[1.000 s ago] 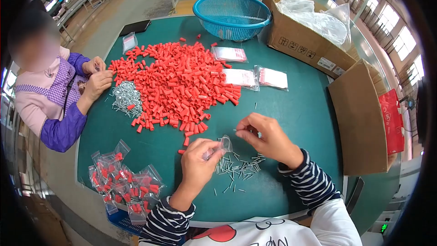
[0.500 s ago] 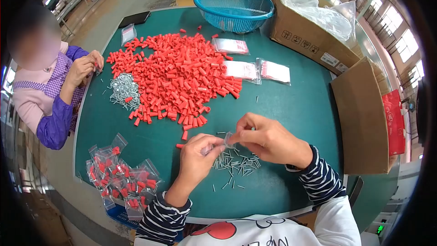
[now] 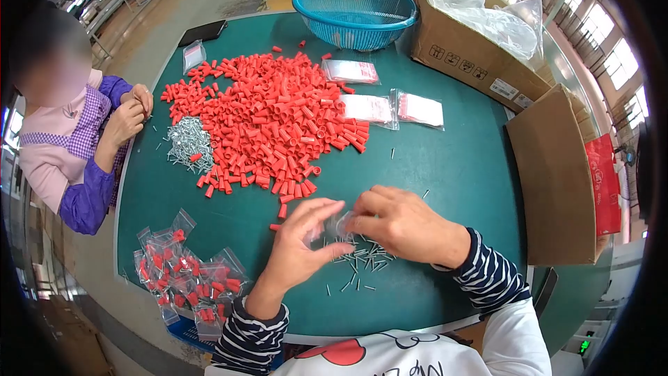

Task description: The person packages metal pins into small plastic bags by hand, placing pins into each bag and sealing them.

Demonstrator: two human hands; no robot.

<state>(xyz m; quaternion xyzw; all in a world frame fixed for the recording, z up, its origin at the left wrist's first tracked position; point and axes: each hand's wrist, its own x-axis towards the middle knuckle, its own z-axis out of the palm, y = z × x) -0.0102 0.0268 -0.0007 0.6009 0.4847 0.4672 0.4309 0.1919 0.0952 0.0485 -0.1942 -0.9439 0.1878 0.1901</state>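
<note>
Pinched clear bag (image 3: 341, 224) in right hand (image 3: 403, 226), on its left side, between both hands | held left hand (image 3: 298, 244) spread, could not tell if touching | could not read blurred bag's long axis | had loose screws (image 3: 363, 259) below on green worktop (image 3: 445, 167), red caps (image 3: 278, 118) beyond, cardboard box (image 3: 553, 181) well rightward

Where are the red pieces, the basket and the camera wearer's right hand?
Red pieces (image 3: 271, 118): head view, middle of the big pile.
Basket (image 3: 348, 34): head view, near side wall.
Right hand (image 3: 402, 228): head view, back of it.
</note>
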